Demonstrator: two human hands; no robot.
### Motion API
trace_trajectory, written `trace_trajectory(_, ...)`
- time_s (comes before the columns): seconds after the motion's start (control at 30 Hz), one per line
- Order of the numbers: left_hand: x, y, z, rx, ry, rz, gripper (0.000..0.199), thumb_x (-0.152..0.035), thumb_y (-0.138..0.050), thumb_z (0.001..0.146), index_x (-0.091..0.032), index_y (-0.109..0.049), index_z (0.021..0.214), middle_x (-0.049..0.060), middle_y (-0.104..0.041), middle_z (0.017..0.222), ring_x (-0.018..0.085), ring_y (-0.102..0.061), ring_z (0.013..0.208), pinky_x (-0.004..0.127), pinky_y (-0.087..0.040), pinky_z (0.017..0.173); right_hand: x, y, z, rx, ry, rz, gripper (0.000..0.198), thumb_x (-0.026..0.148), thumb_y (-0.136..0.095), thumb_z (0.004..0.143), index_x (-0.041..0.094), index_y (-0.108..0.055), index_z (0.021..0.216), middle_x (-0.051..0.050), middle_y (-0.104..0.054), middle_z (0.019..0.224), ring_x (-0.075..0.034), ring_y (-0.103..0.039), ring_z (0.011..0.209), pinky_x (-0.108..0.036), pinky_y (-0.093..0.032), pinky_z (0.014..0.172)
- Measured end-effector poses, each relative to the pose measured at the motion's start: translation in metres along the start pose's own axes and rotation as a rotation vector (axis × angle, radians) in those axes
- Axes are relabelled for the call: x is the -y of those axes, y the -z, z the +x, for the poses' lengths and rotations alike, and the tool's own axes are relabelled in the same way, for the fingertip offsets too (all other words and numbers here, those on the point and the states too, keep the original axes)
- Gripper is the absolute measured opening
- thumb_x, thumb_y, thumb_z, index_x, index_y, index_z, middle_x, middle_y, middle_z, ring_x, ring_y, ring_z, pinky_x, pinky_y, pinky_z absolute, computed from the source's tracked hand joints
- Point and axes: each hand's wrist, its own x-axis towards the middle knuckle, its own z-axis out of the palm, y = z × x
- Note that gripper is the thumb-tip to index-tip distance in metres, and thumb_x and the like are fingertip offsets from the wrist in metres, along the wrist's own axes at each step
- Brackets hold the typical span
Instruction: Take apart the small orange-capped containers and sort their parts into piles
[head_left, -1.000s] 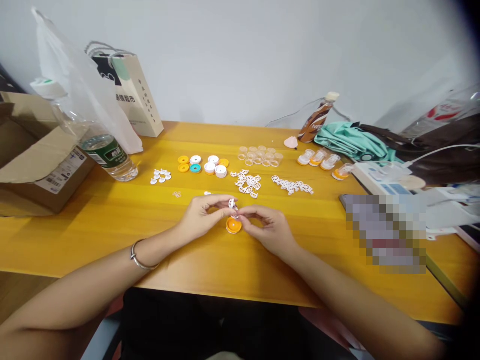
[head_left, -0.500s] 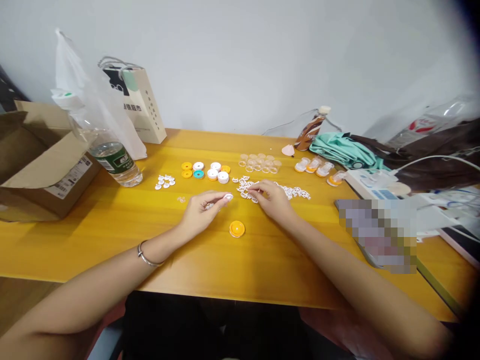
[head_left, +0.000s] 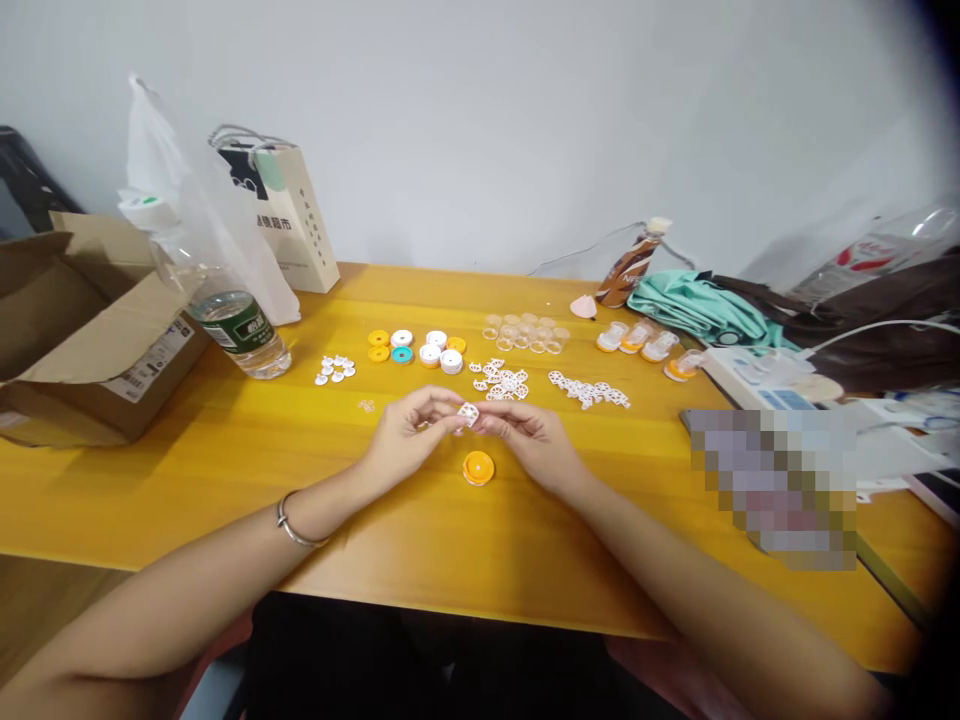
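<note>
Both hands meet over the table around a small white openwork plastic piece (head_left: pixel 469 413). My left hand (head_left: pixel 412 428) pinches it from the left, and the fingertips of my right hand (head_left: pixel 529 435) close on its right side. Whether it is one part or two pressed together, I cannot tell. Just below the hands sits an orange round cap (head_left: pixel 478 467). Behind them lie loose white openwork pieces (head_left: pixel 508 384) and a second group of such pieces (head_left: pixel 589 388). White, orange and teal round caps (head_left: pixel 430 355) stand further back.
Clear small cups (head_left: pixel 525 332) stand at the back, with orange-based clear assemblies (head_left: pixel 660 346) to their right. Small white discs (head_left: pixel 335 369) and tiny rings (head_left: pixel 366 405) lie left. A water bottle (head_left: pixel 240 330), cardboard box (head_left: pixel 142 370), phone (head_left: pixel 772 490) and power strip (head_left: pixel 750 380) flank the work area.
My right hand has moved left from the pile of white openwork pieces to my left hand. Its fingers now grip at the white piece there. The view has shifted slightly.
</note>
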Motion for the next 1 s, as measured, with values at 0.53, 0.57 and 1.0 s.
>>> trace_trajectory(0.53,0.001,0.001,-0.002,0.058,-0.418,0.441,0.033,-0.022,-0.057,0.083,-0.019,-0.057,0.116,0.008,-0.064,0.098,0.015,-0.061,0.088,0.031,-0.052,0.077,-0.009,-0.013,-0.002,-0.095,-0.010,0.076,0.018,0.034,-0.069,0.069,0.020,-0.064,0.080,-0.002,-0.069,0.084,-0.013,-0.064,0.080,-0.031,-0.050,0.082)
trace_trajectory(0.57,0.001,0.002,-0.002,0.057,-0.459,0.471,0.031,-0.021,-0.055,0.084,-0.018,-0.058,0.115,0.008,-0.064,0.095,0.015,-0.061,0.086,0.031,-0.052,0.076,-0.008,-0.012,-0.002,-0.079,-0.013,0.080,0.018,0.034,-0.069,0.069,0.020,-0.065,0.080,-0.001,-0.069,0.084,-0.013,-0.064,0.080,-0.031,-0.050,0.083)
trace_trajectory(1.0,0.006,0.004,-0.005,0.079,-0.742,0.894,0.019,-0.017,-0.050,0.087,-0.013,-0.058,0.103,0.006,-0.064,0.077,0.014,-0.058,0.068,0.027,-0.049,0.062,0.000,-0.014,-0.006,-0.122,-0.128,0.051,0.013,0.029,-0.066,0.068,0.019,-0.068,0.076,-0.003,-0.072,0.076,-0.016,-0.067,0.072,-0.031,-0.054,0.074)
